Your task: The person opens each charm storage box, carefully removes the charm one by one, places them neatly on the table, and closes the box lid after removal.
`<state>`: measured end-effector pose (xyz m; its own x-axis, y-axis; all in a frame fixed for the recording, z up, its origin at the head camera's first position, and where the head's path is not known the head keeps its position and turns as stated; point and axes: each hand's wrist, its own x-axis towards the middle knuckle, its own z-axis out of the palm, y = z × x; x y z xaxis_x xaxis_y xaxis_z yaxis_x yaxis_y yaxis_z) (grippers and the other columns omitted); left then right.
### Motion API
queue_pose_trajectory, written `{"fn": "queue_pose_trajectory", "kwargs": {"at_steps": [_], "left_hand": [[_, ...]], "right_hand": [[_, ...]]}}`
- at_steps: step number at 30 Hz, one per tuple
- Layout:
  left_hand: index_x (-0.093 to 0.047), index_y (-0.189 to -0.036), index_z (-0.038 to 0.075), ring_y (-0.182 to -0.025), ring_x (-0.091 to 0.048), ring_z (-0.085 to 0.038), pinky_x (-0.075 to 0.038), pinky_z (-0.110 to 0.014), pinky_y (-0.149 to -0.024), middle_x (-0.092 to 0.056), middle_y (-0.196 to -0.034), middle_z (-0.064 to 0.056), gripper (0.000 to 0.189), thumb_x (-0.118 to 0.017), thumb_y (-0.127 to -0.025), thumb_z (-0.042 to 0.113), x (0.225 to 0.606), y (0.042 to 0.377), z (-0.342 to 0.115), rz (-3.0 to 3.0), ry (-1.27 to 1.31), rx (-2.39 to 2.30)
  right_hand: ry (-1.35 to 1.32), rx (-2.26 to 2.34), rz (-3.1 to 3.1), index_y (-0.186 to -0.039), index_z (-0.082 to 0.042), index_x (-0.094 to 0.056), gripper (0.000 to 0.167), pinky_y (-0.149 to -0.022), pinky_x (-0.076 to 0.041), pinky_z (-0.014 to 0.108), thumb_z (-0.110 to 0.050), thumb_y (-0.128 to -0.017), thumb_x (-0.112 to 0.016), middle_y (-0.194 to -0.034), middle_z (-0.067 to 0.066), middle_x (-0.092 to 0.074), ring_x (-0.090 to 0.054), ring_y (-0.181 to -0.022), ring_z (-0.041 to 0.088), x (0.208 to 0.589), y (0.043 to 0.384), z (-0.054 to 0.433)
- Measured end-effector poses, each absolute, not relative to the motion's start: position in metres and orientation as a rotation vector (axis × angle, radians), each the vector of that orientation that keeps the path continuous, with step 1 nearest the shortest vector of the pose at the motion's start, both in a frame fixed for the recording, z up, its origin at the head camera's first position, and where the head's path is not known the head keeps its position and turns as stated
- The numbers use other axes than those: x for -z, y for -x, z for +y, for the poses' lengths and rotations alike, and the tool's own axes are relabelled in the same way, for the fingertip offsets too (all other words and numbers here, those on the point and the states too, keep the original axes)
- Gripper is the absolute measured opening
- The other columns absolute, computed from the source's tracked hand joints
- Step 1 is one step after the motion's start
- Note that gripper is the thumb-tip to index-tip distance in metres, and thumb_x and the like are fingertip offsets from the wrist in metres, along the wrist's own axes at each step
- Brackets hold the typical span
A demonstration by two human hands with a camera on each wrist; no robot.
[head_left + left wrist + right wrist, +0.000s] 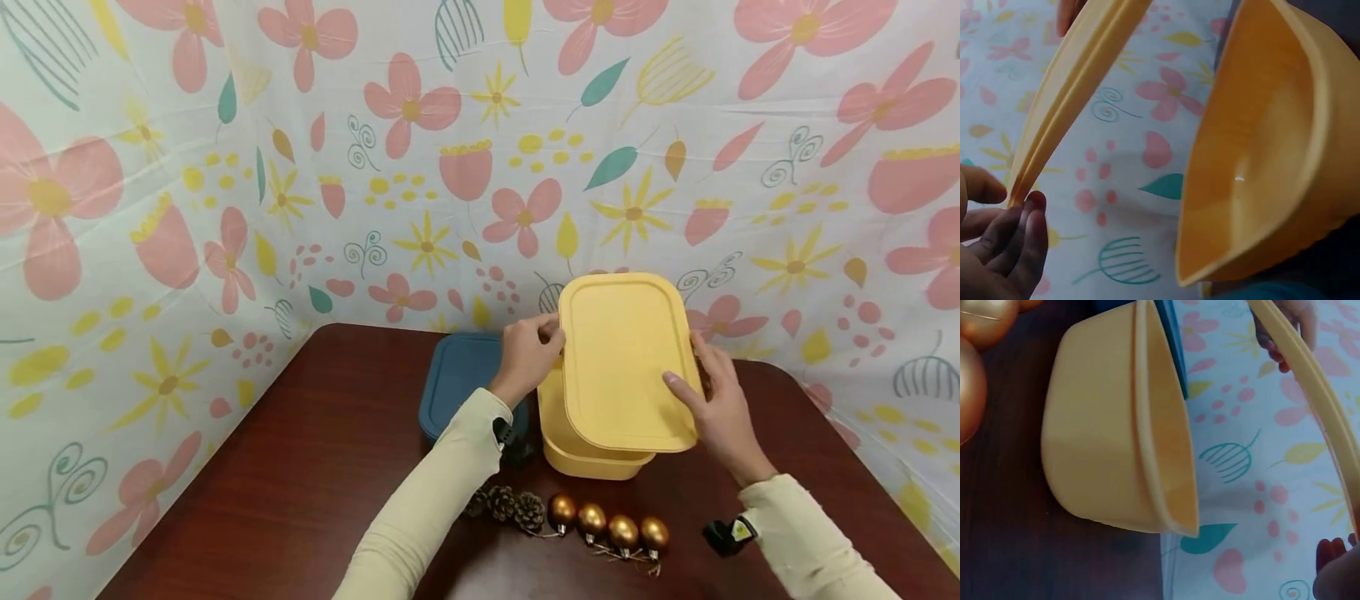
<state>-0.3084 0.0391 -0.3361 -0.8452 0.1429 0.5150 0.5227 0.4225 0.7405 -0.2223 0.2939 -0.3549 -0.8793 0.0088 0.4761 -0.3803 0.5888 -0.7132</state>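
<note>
A yellow rectangular lid [626,358] is held up, tilted, above a matching yellow container [592,465]. My left hand [528,354] pinches the lid's left edge between thumb and fingers. On the opposite edge my right hand [720,408] grips it, thumb on the top face and fingers behind. In the left wrist view the container [1329,125] gapes open, apart from the lid [1075,87]; the part of its inside that shows holds nothing. From the right wrist, the container's side wall [1094,425] shows, standing on the table.
Left of the yellow container stands a blue container with a blue lid [461,379]. In front lie several pine cones [528,510] and a row of several copper-coloured baubles [622,533] with strings. All stand on a dark wooden table [300,467]; a flowered cloth [420,192] hangs behind.
</note>
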Motion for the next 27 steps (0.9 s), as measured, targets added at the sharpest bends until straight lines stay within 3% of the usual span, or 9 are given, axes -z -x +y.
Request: {"fn": "queue_pose_trajectory", "kwargs": {"at_steps": [2,4,7,11,15,17,19,22,27], "left_hand": [[-0.069,-0.130,0.011,-0.045,-0.043,-0.008,-0.033,-0.017,-0.048,-0.066,-0.065,-0.002,0.035,-0.054,-0.099,0.015,0.340,0.311,0.036,-2.365,0.573,1.449],[-0.069,-0.129,0.010,-0.044,-0.041,-0.008,-0.034,-0.017,-0.046,-0.061,-0.061,-0.001,0.035,-0.054,-0.098,0.015,0.343,0.313,0.033,-2.424,0.577,1.480],[-0.071,-0.122,0.010,-0.042,-0.041,-0.008,-0.035,-0.018,-0.044,-0.056,-0.057,0.001,0.030,-0.056,-0.098,0.018,0.345,0.315,0.027,-2.572,0.579,1.474],[-0.068,-0.092,0.008,-0.041,-0.033,-0.009,-0.031,-0.020,-0.043,-0.040,-0.050,0.004,0.020,-0.059,-0.098,0.025,0.347,0.317,0.024,-2.790,0.577,1.347],[-0.059,-0.084,0.001,-0.041,-0.025,-0.009,-0.025,-0.021,-0.043,-0.030,-0.049,0.005,0.030,-0.059,-0.099,0.027,0.349,0.317,0.022,-2.901,0.547,1.213],[-0.070,-0.105,0.001,-0.039,-0.025,-0.010,-0.025,-0.021,-0.042,-0.032,-0.047,0.004,0.028,-0.059,-0.099,0.027,0.349,0.316,0.023,-2.934,0.558,1.152],[-0.069,-0.120,0.001,-0.037,-0.023,-0.010,-0.025,-0.021,-0.040,-0.033,-0.045,0.004,0.035,-0.058,-0.100,0.027,0.349,0.315,0.025,-2.979,0.588,1.060],[-0.051,-0.148,0.008,-0.035,-0.024,-0.010,-0.028,-0.021,-0.039,-0.036,-0.043,0.004,0.052,-0.057,-0.100,0.028,0.349,0.314,0.029,-3.030,0.619,0.940],[-0.058,-0.140,0.007,-0.037,-0.032,-0.009,-0.032,-0.020,-0.041,-0.039,-0.049,0.003,0.046,-0.057,-0.101,0.032,0.351,0.311,0.037,-3.102,0.613,0.783]], "right_hand": [[-0.300,-1.242,-2.456,-0.163,-0.025,-0.008,0.078,-0.103,-0.034,0.009,-0.027,-0.103,-0.057,-0.163,0.022,-0.019,-0.035,-0.140,0.036,0.357,0.225,0.292],[-0.316,-1.277,-2.530,-0.162,-0.030,-0.001,0.083,-0.118,-0.031,0.033,-0.032,-0.102,-0.058,-0.167,0.020,-0.010,-0.022,-0.147,0.048,0.358,0.227,0.290],[-0.336,-1.320,-2.641,-0.160,-0.038,0.006,0.093,-0.112,-0.021,0.071,-0.035,-0.099,-0.064,-0.171,0.013,0.000,-0.010,-0.154,0.047,0.362,0.230,0.290],[-0.371,-1.353,-2.736,-0.158,-0.044,0.009,0.105,-0.111,-0.025,0.072,-0.034,-0.093,-0.072,-0.171,0.008,0.005,-0.009,-0.155,0.047,0.373,0.234,0.294],[-0.369,-1.351,-2.773,-0.159,-0.041,0.007,0.106,-0.110,-0.029,0.070,-0.036,-0.092,-0.073,-0.171,0.013,-0.001,-0.015,-0.153,0.049,0.386,0.239,0.294],[-0.360,-1.342,-2.786,-0.161,-0.037,0.006,0.104,-0.111,-0.028,0.071,-0.038,-0.092,-0.072,-0.170,0.017,-0.003,-0.015,-0.153,0.050,0.391,0.241,0.293],[-0.345,-1.323,-2.801,-0.162,-0.032,0.005,0.103,-0.112,-0.026,0.071,-0.040,-0.093,-0.071,-0.170,0.019,-0.005,-0.014,-0.153,0.050,0.395,0.243,0.291],[-0.334,-1.303,-2.808,-0.163,-0.025,0.003,0.100,-0.113,-0.026,0.071,-0.042,-0.095,-0.068,-0.170,0.020,-0.006,-0.015,-0.153,0.050,0.400,0.246,0.288],[-0.309,-1.297,-2.813,-0.164,-0.017,0.002,0.097,-0.114,-0.027,0.070,-0.046,-0.097,-0.063,-0.169,0.022,-0.007,-0.016,-0.152,0.050,0.405,0.250,0.283]]}}
